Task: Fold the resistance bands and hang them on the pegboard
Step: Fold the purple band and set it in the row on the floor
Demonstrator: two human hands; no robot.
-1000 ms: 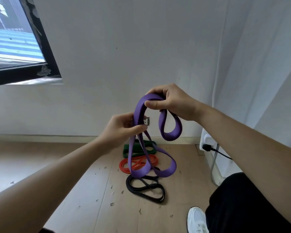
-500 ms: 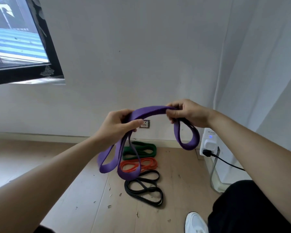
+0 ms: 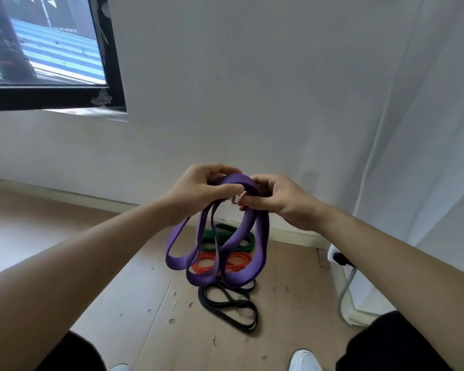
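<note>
My left hand and right hand both grip purple band top, loops hanging below over floor.

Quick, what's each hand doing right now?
Left hand: gripping the top of the wide purple rubber resistance band.
Right hand: pinching the same band's gathered loops.

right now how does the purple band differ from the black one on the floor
The purple band is wide and flat; the black band is much narrower. The purple band is held up by the left hand and right hand, its loops hanging; the black band lies on the floor, untouched. Both are doubled into several loops.
</note>
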